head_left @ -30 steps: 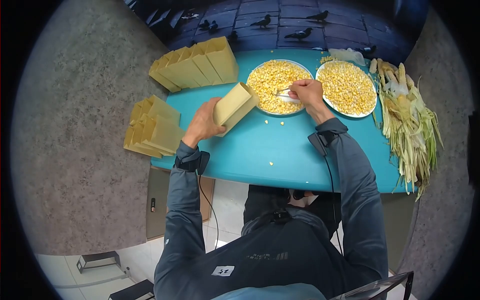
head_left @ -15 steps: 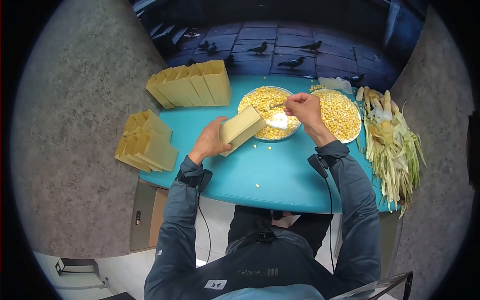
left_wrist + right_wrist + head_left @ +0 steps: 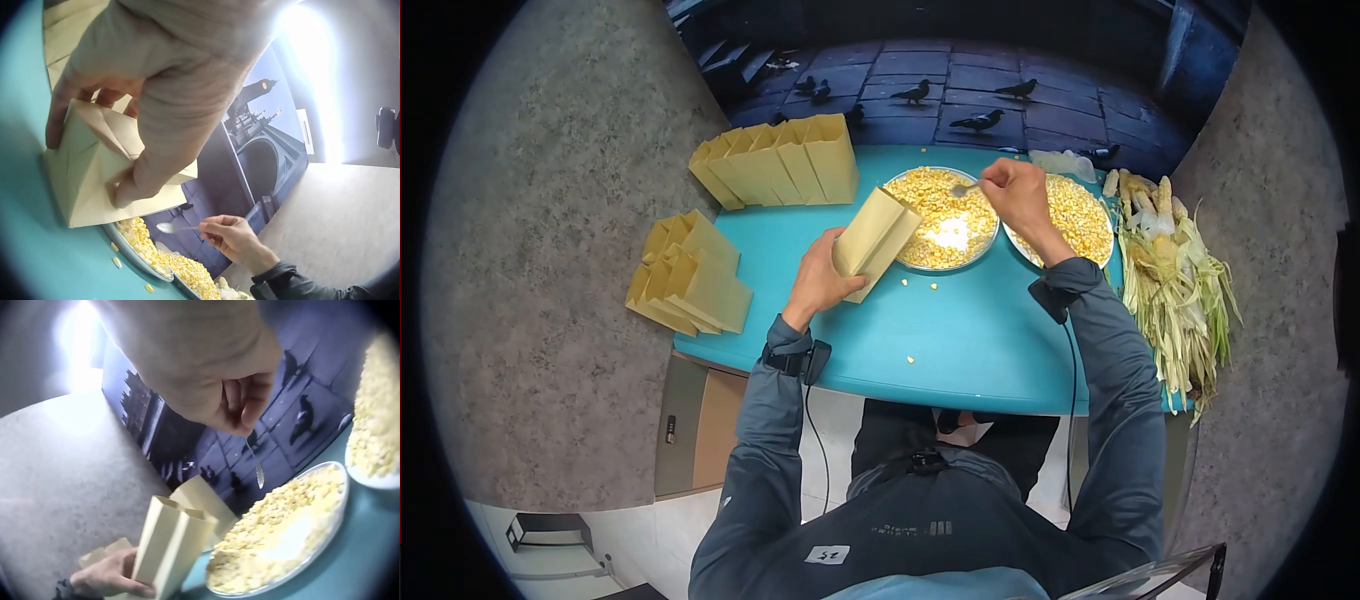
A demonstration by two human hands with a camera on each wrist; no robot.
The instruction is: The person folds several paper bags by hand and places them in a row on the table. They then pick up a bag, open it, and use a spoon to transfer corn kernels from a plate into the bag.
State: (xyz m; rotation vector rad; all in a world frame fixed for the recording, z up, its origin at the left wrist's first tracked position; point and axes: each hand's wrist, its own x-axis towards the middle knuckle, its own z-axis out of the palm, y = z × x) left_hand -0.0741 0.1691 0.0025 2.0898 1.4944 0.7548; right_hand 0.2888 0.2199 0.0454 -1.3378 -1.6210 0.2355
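My left hand point(image 3: 818, 280) grips a tan paper bag point(image 3: 874, 238) around its lower part, tilted toward the left plate of corn kernels point(image 3: 940, 190). In the right wrist view the bag's top point(image 3: 181, 509) stands open. My right hand point(image 3: 1018, 200) pinches a small metal spoon point(image 3: 963, 189) above that plate's upper right; in the left wrist view the spoon point(image 3: 166, 227) hangs clear of the kernels. Whether the spoon holds anything, I cannot tell. A bare white patch point(image 3: 952, 233) shows among the kernels.
Several open paper bags stand in two groups, at the back left point(image 3: 780, 165) and left edge point(image 3: 690, 275). A second corn plate point(image 3: 1080, 220) sits to the right, beside corn cobs and husks point(image 3: 1175, 280). Loose kernels point(image 3: 910, 359) lie on the teal table point(image 3: 980, 370).
My right hand has lifted the spoon up off the kernels. The bag in my left hand is now more upright. The head view has shifted.
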